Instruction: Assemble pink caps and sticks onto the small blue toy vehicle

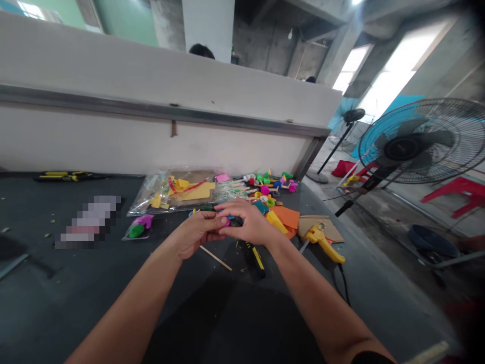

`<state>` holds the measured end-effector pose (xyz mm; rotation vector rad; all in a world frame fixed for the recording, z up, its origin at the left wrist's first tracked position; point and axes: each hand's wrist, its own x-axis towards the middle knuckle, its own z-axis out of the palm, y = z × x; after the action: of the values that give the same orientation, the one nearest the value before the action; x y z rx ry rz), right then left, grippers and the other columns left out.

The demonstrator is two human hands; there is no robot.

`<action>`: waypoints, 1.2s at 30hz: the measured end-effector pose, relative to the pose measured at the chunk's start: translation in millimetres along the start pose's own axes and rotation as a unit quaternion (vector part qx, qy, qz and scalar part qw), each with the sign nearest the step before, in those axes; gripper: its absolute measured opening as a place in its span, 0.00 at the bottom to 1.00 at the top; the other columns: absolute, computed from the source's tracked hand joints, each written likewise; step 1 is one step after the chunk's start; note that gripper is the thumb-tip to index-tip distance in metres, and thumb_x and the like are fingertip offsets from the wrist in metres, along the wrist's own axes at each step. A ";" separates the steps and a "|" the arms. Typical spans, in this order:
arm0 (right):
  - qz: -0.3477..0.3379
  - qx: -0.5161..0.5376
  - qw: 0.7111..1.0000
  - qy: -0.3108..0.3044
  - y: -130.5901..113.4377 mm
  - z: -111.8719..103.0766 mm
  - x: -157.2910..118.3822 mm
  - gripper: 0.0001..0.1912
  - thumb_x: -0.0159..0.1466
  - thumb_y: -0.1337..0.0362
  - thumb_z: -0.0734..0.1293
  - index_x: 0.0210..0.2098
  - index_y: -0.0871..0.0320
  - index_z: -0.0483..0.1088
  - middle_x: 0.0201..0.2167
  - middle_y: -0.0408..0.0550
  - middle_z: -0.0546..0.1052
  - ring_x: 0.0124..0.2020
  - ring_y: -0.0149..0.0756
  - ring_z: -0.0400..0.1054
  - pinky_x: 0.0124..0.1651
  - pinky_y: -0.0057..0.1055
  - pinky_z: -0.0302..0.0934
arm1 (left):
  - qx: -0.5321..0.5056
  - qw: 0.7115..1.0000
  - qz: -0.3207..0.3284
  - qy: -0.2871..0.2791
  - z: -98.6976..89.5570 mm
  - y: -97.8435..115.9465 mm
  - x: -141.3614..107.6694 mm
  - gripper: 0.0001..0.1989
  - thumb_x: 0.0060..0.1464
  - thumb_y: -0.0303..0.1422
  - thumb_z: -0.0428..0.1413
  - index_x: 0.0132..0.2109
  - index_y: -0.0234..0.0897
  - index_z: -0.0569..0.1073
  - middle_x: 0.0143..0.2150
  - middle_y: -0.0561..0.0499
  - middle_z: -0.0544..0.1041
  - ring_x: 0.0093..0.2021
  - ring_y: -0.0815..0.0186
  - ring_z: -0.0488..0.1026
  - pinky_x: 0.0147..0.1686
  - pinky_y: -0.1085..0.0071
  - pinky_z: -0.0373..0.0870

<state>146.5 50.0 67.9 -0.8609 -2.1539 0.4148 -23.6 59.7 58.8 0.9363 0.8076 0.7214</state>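
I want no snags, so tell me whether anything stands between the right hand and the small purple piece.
Nothing visible does: the small purple piece sits at the fingertips where the right hand and left hand meet. The black-and-yellow tool lies on the table, clear of it.

Two hands, one left hand [200, 230] and one right hand [252, 222], with one small pink piece [227, 222] between them. On the one bench [76, 293]: one yellow glue gun [322, 242], one loose wooden stick [216, 258], at least two black-and-yellow tools [254, 255], one large clear bag [143, 196] and one small clear bag showing two pieces — one purple piece [144, 221], one green piece [136, 231]. Two fans: one near fan [405, 147], one far fan [354, 116]. The heap of small bright parts [265, 190] overlaps too much to count.
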 end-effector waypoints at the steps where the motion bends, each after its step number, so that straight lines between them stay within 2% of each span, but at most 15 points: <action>1: -0.006 0.002 1.000 0.001 0.8 0.7 0.1 0.13 0.53 0.65 0.72 0.38 0.54 0.71 0.44 0.47 0.76 0.48 0.37 0.68 0.53 0.38 0.58 | -0.003 1.000 0.003 0.002 -1.7 -1.0 -0.6 0.10 0.41 0.31 0.65 0.32 0.30 0.77 0.26 0.51 0.76 0.26 0.72 0.73 0.30 0.75 0.73; 7: 0.029 0.024 0.999 0.016 0.2 6.2 -0.7 0.10 0.53 0.65 0.73 0.34 0.55 0.70 0.43 0.46 0.76 0.46 0.36 0.68 0.51 0.36 0.58 | -0.099 0.994 0.033 0.001 -1.6 -17.0 0.8 0.09 0.40 0.31 0.66 0.31 0.31 0.77 0.26 0.52 0.76 0.26 0.72 0.72 0.30 0.72 0.76; 11: 0.045 0.027 0.998 -0.037 -0.3 7.9 -1.9 0.15 0.51 0.65 0.73 0.37 0.55 0.70 0.43 0.46 0.76 0.45 0.36 0.68 0.49 0.34 0.59 | -0.128 0.990 0.041 0.032 0.3 -31.2 -0.5 0.09 0.40 0.30 0.66 0.30 0.31 0.77 0.25 0.53 0.76 0.23 0.72 0.72 0.28 0.74 0.75; 15: 0.003 0.033 0.994 -0.107 0.9 8.6 -2.6 0.14 0.51 0.64 0.74 0.37 0.54 0.72 0.41 0.44 0.76 0.45 0.35 0.68 0.49 0.32 0.59 | -0.110 0.993 0.040 0.027 -5.5 -43.3 -5.9 0.09 0.40 0.31 0.66 0.30 0.30 0.77 0.23 0.52 0.75 0.22 0.72 0.72 0.27 0.75 0.75; 19: -0.014 0.003 0.993 -0.118 2.8 13.1 -4.0 0.10 0.53 0.65 0.72 0.35 0.56 0.73 0.40 0.45 0.77 0.44 0.35 0.68 0.49 0.32 0.58 | -0.124 0.992 0.032 0.012 -14.0 -56.9 -7.2 0.11 0.40 0.32 0.66 0.31 0.30 0.77 0.23 0.50 0.76 0.23 0.71 0.73 0.27 0.74 0.76; 23: 0.010 -0.026 0.993 -0.115 5.5 22.4 -6.6 0.09 0.52 0.64 0.73 0.33 0.57 0.72 0.36 0.44 0.77 0.40 0.34 0.67 0.46 0.31 0.58 | -0.155 0.987 0.035 0.005 -18.5 -68.4 -4.3 0.13 0.40 0.33 0.66 0.34 0.30 0.77 0.25 0.49 0.77 0.26 0.69 0.75 0.29 0.74 0.77; 27: 0.046 -0.024 0.992 -0.114 9.0 29.4 -9.1 0.12 0.51 0.63 0.74 0.34 0.56 0.72 0.34 0.43 0.76 0.37 0.33 0.67 0.41 0.29 0.59 | -0.171 0.984 0.039 0.016 -19.3 -72.9 -2.7 0.13 0.39 0.31 0.67 0.34 0.29 0.77 0.25 0.50 0.77 0.25 0.70 0.74 0.29 0.73 0.77; 31: 0.026 -0.007 0.989 -0.145 13.9 28.9 -10.0 0.14 0.50 0.64 0.74 0.37 0.55 0.72 0.38 0.44 0.76 0.42 0.35 0.68 0.45 0.30 0.58 | -0.165 0.986 0.035 0.006 -19.5 -73.4 -1.7 0.11 0.39 0.30 0.67 0.31 0.28 0.77 0.23 0.51 0.75 0.23 0.70 0.73 0.28 0.72 0.77; 36: 0.003 0.008 0.991 -0.130 18.7 30.5 -10.3 0.07 0.55 0.65 0.71 0.34 0.55 0.73 0.39 0.44 0.77 0.44 0.34 0.69 0.49 0.31 0.57 | -0.173 0.984 0.047 0.010 -21.1 -73.1 -0.5 0.09 0.42 0.29 0.65 0.32 0.28 0.76 0.25 0.50 0.75 0.25 0.70 0.73 0.30 0.71 0.77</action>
<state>136.7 55.7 32.5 -0.8424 -2.3822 0.5743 -28.4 37.6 -13.8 0.6571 0.6316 0.9205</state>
